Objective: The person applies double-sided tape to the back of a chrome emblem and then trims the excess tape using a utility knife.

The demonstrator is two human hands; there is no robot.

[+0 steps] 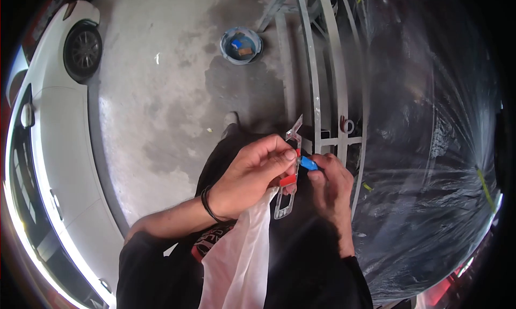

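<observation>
My left hand [255, 164] is closed round a long, thin clear plastic piece [285, 204] with red sections and open slots, held upright in front of my body. A white cloth [236, 260] hangs down from under the same hand, over my dark clothing. My right hand [333, 182] pinches a small blue block [308, 163] between thumb and fingers. The block's near end meets the edge of the plastic piece, right by my left thumb. My left fingers hide the middle of the plastic piece.
A bucket [241, 45] with blue and brown pieces in it stands on the stained concrete floor [156, 105]. A white car [70, 142] is at the left. Close on the right are a metal stand [316, 88] and a large surface under plastic sheeting [419, 148].
</observation>
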